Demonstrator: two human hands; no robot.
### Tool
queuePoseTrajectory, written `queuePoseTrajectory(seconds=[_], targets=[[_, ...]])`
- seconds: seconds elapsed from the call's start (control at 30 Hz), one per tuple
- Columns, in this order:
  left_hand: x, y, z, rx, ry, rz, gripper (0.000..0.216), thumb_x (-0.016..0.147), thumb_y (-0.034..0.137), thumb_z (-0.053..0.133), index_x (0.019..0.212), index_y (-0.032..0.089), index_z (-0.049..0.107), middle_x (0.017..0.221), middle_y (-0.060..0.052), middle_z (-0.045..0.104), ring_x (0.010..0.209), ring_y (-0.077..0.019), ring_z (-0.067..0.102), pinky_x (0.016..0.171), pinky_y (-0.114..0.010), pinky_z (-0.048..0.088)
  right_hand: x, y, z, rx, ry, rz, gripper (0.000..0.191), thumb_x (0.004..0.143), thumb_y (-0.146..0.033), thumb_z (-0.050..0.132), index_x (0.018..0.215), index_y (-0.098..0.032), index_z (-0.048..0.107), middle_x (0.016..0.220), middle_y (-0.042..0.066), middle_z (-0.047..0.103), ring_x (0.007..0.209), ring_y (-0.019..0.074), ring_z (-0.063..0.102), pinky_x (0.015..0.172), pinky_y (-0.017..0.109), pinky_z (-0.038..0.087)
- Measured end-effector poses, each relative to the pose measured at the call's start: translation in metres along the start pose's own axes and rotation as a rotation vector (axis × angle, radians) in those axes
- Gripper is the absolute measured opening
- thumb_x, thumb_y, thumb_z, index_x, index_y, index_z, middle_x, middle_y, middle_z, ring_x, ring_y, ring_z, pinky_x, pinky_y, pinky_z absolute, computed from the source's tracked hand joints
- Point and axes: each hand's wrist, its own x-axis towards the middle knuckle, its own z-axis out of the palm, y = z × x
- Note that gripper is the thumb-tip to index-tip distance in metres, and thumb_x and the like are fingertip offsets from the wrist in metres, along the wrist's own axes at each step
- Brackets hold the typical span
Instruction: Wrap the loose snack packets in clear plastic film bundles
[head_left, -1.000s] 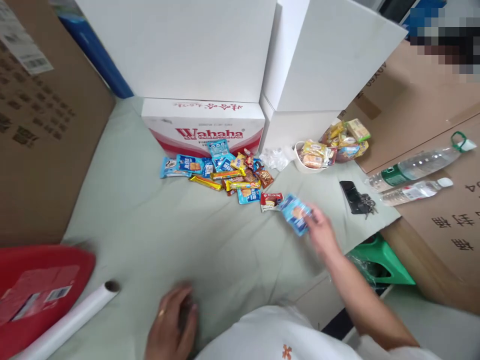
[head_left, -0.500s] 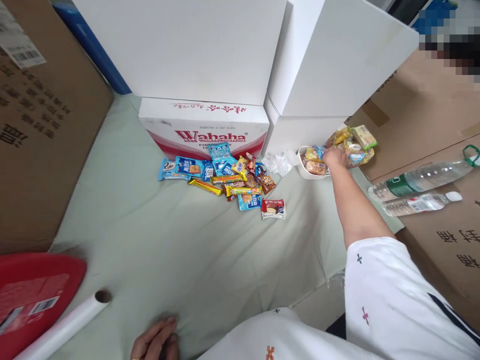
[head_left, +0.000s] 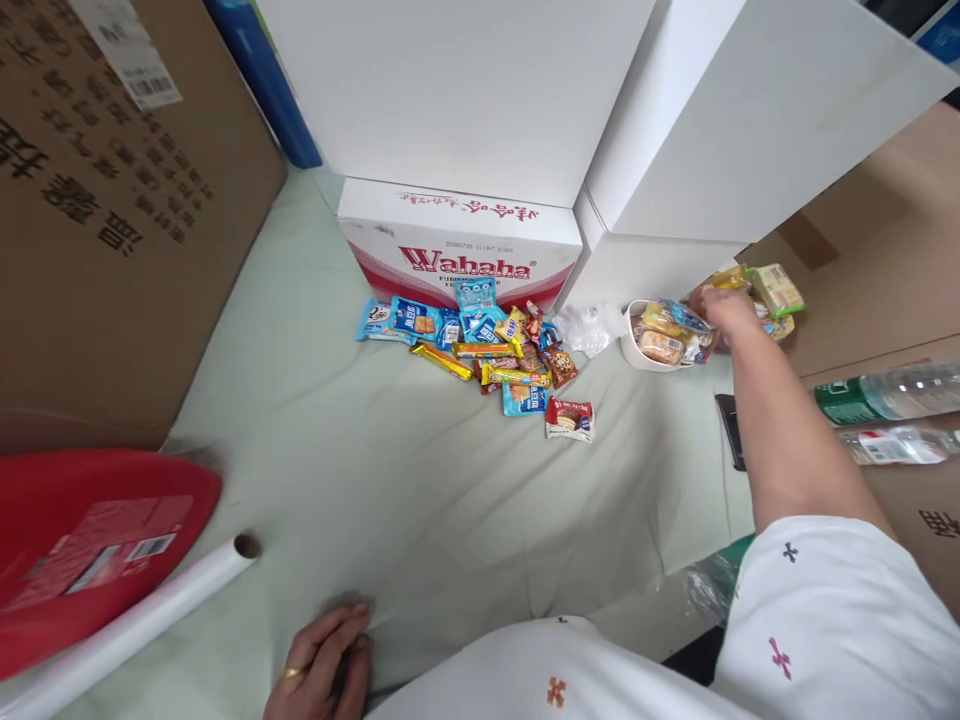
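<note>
My right hand [head_left: 726, 312] reaches over a pile of wrapped snacks just right of a white bowl [head_left: 634, 347]. Its fingers are hidden, so any hold on a packet cannot be seen. Wrapped breads [head_left: 661, 346] fill the bowl. Beside my hand lie a yellow-green packet [head_left: 778, 290] and other yellow packets. At the bottom edge, my left hand [head_left: 324, 662] rests on the pale green cloth [head_left: 420, 510], holding nothing, its fingers loosely bent with a gap at the thumb. A heap of blue, yellow and brown snack packets [head_left: 480, 345] lies left of the bowl.
A Wahaha carton [head_left: 457, 250] and tall white boxes [head_left: 465, 90] stand behind the snacks. Crumpled clear plastic [head_left: 589, 328] lies by the bowl. Bottles [head_left: 892, 395] lie at right on cardboard. A red container [head_left: 105, 550] and a white tube [head_left: 150, 630] are at left.
My right hand has moved from over the bowl to the snack pile on its right. My left hand stays on the cloth. The camera view has shifted, showing a dark phone-like object beside my forearm.
</note>
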Motion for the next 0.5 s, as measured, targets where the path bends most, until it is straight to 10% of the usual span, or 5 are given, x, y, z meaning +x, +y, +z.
queuePoseTrajectory(seconds=[0.27, 0.5], targets=[[0.002, 0.006, -0.001, -0.036, 0.007, -0.070, 0.016, 0.092, 0.020, 0.057, 0.103, 0.023, 0.067, 0.104, -0.006, 0.069, 0.089, -0.0173, 0.072, 0.080, -0.028, 0.061, -0.050, -0.115, 0.043, 0.281, -0.043, -0.379, 0.029, 0.095, -0.034, 0.058, 0.115, -0.019, 0.072, 0.112, 0.013, 0.067, 0.096, 0.0262, 0.061, 0.085, 0.035, 0.045], [-0.001, 0.013, -0.016, -0.203, -0.002, -0.310, 0.016, 0.091, 0.028, 0.058, 0.094, 0.022, 0.073, 0.098, -0.007, 0.072, 0.090, -0.0192, 0.072, 0.078, -0.029, 0.060, -0.095, -0.153, 0.078, 0.435, -0.115, -0.236, 0.020, 0.091, -0.023, 0.054, 0.096, -0.019, 0.072, 0.105, 0.012, 0.067, 0.096, 0.0255, 0.061, 0.080, 0.035, 0.047]])
